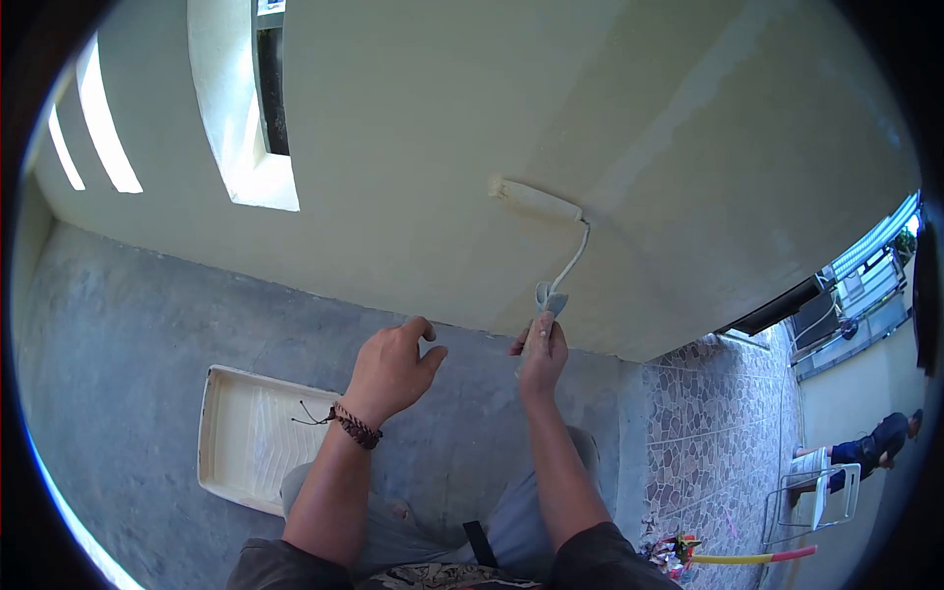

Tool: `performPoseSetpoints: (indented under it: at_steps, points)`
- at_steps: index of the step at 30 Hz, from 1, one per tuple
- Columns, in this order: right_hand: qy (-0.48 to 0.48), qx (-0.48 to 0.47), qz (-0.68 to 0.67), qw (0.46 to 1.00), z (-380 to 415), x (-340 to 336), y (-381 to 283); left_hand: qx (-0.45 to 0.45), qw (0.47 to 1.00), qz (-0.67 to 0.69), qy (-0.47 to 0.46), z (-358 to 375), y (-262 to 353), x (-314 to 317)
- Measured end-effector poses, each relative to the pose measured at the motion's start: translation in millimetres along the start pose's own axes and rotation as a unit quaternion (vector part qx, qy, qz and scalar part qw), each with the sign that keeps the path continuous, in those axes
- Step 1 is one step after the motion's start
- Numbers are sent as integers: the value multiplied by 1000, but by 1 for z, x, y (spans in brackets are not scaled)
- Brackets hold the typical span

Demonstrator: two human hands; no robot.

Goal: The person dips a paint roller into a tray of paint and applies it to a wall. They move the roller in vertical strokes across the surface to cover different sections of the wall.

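Observation:
A paint roller (536, 200) with a cream sleeve lies against the beige wall (413, 147). Its bent wire frame runs down to a handle that my right hand (544, 359) grips, with the thumb along it. My left hand (393, 369) is held in the air left of it, fingers curled and partly apart, with nothing seen in it; a braided bracelet is on that wrist. Below and left of my left hand, a cream paint tray (258, 433) with a ribbed bottom rests on the grey concrete floor (128, 334).
Upper left, the wall has a window opening (231, 108) and narrow slots. At right are stone-patterned paving (703, 423), a white folding chair (821, 492), a person (870, 447) in dark clothes beside it, and a yellow-and-red stick (752, 558) with colourful strips.

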State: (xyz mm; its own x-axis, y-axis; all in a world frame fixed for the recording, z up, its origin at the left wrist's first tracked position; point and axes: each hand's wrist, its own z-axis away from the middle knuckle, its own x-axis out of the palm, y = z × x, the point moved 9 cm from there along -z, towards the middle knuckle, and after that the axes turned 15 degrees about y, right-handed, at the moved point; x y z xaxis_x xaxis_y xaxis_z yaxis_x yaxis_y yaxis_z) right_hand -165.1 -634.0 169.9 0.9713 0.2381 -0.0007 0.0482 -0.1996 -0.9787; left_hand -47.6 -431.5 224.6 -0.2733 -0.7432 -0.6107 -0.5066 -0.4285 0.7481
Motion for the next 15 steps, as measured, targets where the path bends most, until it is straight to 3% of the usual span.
performPoseSetpoints:
  at_steps: [4,7,10,15]
  points:
    - [-78,16,-158,984,7,10,-31,-25,996,59,56,-8,5,-25]
    - [-102,73,-192,973,-19,16,-53,-59,991,99,61,-16,8,-35]
    - [-78,47,-156,984,-42,20,-63,-84,988,115,63,-23,6,-32]
    - [-23,47,-79,995,-43,11,22,-95,985,122,72,-32,3,-23]
